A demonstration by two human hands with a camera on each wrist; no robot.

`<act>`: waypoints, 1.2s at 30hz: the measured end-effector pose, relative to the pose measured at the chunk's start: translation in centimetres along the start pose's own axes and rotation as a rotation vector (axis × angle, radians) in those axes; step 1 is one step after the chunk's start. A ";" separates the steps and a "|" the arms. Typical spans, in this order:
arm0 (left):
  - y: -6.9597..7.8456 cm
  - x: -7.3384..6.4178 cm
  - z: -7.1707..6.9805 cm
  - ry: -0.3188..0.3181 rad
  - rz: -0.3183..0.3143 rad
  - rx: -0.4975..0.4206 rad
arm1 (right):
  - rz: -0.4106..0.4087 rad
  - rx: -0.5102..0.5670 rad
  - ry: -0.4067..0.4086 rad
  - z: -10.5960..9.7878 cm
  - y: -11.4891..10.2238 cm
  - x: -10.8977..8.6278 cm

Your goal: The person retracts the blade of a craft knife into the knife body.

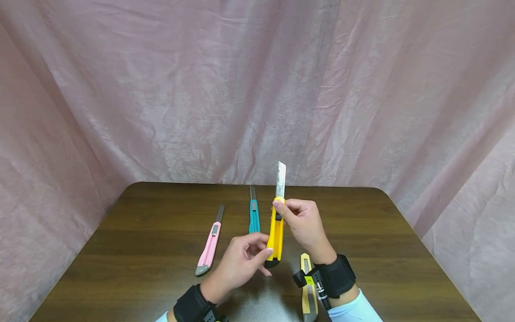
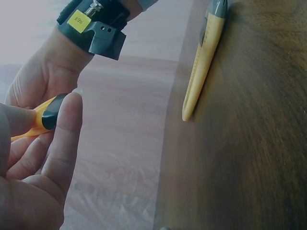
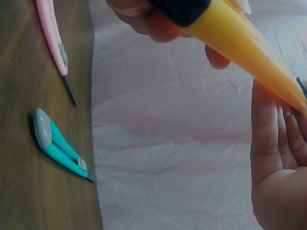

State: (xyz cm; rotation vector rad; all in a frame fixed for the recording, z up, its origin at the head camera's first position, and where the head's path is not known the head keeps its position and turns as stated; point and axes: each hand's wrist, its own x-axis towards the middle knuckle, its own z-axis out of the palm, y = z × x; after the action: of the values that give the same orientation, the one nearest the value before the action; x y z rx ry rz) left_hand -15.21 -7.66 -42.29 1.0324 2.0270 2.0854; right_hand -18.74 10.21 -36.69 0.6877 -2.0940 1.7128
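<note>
A yellow box cutter [image 1: 276, 237] with a black end cap [image 2: 53, 111] is held upright above the table, its long blade [image 1: 280, 179] extended and pointing up. My left hand [image 1: 243, 257] pinches the lower end of its handle between thumb and fingers. Higher up, my right hand [image 1: 303, 221] grips the handle near the black slider, thumb in front. In the right wrist view the yellow handle [image 3: 244, 43] spans between both hands. A teal box cutter [image 1: 254, 217] lies behind the left hand, which covers its lower end in the head view.
On the brown wooden table [image 1: 153, 232] a pink box cutter [image 1: 209, 246] lies to the left, blade out. A pale yellow box cutter [image 1: 309, 302] lies near the right wrist, partly hidden by the wrist camera. A pink curtain [image 1: 241, 89] hangs behind the table.
</note>
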 end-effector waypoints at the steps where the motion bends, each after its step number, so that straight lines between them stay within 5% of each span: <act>1: 0.0 0.0 0.0 0.001 -0.004 0.001 | 0.003 0.007 0.000 0.0 0.0 0.0; 10: 0.0 -0.1 -0.2 0.014 -0.034 0.001 | -0.010 0.027 -0.004 0.4 0.2 0.0; 19: 0.1 0.0 -0.2 0.023 -0.040 0.010 | 0.071 0.029 -0.040 0.2 -0.1 0.1; 36: 0.0 0.0 -0.3 0.024 -0.020 -0.004 | -0.020 -0.003 -0.045 0.3 0.3 0.0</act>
State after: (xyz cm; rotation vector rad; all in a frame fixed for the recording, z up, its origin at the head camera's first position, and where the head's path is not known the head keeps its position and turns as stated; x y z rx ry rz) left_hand -15.36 -7.90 -42.21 0.9870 2.0345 2.1013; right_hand -18.88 9.93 -36.97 0.7500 -2.1119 1.6988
